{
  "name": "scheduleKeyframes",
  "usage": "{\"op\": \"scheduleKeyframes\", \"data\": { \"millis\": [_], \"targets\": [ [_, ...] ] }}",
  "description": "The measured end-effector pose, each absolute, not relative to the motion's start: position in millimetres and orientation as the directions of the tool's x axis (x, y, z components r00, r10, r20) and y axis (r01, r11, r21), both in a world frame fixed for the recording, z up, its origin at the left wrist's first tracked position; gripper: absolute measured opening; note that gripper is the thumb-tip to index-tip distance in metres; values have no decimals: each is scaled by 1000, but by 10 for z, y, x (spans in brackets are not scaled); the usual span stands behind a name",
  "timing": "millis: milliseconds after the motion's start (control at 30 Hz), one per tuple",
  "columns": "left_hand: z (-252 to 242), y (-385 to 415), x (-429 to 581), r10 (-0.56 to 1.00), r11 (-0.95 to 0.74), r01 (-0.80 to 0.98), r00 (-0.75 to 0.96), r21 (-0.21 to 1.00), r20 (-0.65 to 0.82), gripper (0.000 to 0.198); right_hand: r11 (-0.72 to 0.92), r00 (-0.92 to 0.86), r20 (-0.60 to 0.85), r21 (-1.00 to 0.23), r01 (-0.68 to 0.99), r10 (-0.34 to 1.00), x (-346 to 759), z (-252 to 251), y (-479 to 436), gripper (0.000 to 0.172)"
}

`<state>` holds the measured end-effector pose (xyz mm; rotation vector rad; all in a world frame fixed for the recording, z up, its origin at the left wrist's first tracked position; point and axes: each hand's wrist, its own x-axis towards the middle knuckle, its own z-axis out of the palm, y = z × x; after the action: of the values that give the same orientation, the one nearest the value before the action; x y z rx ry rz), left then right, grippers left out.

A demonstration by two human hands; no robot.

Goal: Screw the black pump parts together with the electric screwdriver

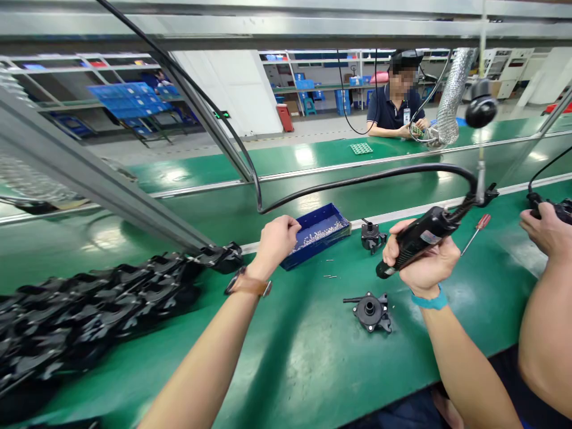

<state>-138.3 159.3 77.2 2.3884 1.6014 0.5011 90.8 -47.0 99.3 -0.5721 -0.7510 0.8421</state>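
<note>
My left hand (277, 239), a watch on its wrist, is over the near left end of a blue tray (317, 253) of small silvery screws (322, 233). Its fingers are pinched together; whatever is between them is hidden. My right hand (426, 265) is wrapped round a black electric screwdriver (417, 238), held tilted above the bench with its cable running off the back end. Below it, a round black pump-like part (370, 312) with a side spout lies on the green bench. A similar part (372, 236) stands beside the tray.
Rows of black parts (102, 304) cover the bench at left. A few loose screws (329, 276) and a red-handled screwdriver (482, 222) lie on the bench. A black cable (357, 179) crosses above. Another person's hand (552, 229) is at right; a co-worker (393, 101) sits opposite.
</note>
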Motion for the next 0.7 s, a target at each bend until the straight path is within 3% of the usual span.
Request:
{"op": "scheduleKeyframes", "data": {
  "millis": [133, 200, 300, 400, 533, 700],
  "targets": [
    [737, 627, -1409, 913, -406, 725, 341, 556, 222, 24, 621, 446, 445, -660, -423, 777, 965, 1214, -710, 57],
    [580, 93, -1398, 903, -390, 488, 369, 781, 220, 22, 643, 440, 478, -652, -402, 760, 970, 1323, -836, 55],
    [265, -508, -1328, 923, -253, 322, 362, 912, 128, 21, 582, 384, 445, -700, -414, 809, 914, 1435, -973, 50],
    [15, -771, -1215, 938, -98, 258, 346, 961, 2, 22, 491, 283, 401, -721, -489, 871, 798, 1446, -1023, 49],
    [-46, -733, -1033, 910, -69, 193, 415, 979, -18, 20, 381, 167, 347, -763, -522, 923, 648, 1327, -976, 60],
    [94, -347, -815, 850, -96, 135, 527, 986, 11, 22, 410, 256, 326, -801, -437, 910, 613, 1177, -840, 64]
  ]
}}
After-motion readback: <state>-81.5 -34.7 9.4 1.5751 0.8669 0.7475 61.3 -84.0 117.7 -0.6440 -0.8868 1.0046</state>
